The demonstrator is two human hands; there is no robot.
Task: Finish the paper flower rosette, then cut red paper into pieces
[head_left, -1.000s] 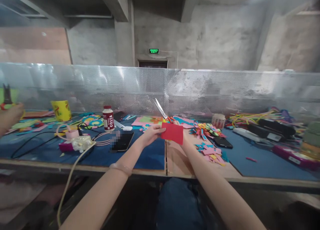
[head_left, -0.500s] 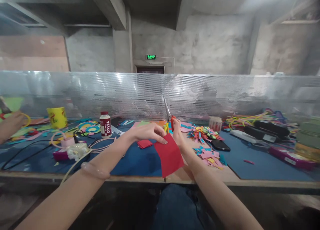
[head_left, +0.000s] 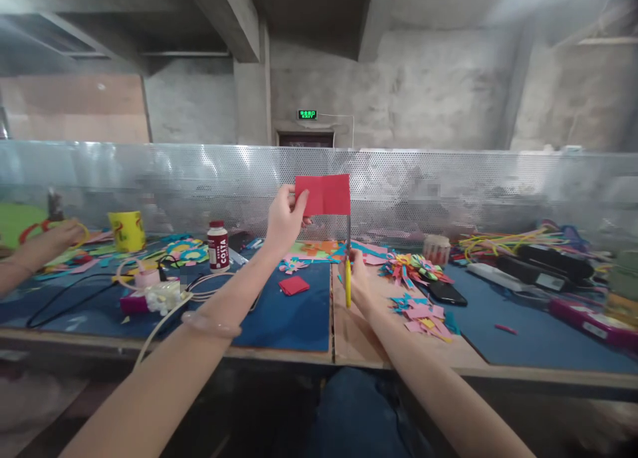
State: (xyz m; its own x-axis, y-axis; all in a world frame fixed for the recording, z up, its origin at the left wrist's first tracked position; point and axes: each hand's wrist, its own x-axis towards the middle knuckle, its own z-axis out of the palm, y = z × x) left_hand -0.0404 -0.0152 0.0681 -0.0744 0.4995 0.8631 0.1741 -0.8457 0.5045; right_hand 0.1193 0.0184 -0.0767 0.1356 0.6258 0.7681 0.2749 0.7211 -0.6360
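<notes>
My left hand (head_left: 288, 220) is raised above the table, pinching the left end of a red sheet of paper (head_left: 326, 195). A crease runs down the sheet near its middle. In my right hand (head_left: 357, 278) are scissors (head_left: 347, 282) with a yellow handle, held upright. Their blades reach the lower right corner of the red sheet; whether they are parted I cannot tell. Below my left hand, a small stack of red paper (head_left: 294, 285) lies on the blue mat (head_left: 299, 325).
Cut paper scraps (head_left: 426, 315), a phone (head_left: 446, 293) and a jar (head_left: 436, 250) lie on the right. A red bottle (head_left: 218, 246), a yellow cup (head_left: 127, 230) and cables (head_left: 159, 312) stand left. Another person's hand (head_left: 64, 235) holds scissors at far left. A perforated metal screen (head_left: 224, 179) runs behind.
My left hand has lifted the red paper up and turned it to lie sideways. The scissors in my right hand now stand upright at its right edge.
</notes>
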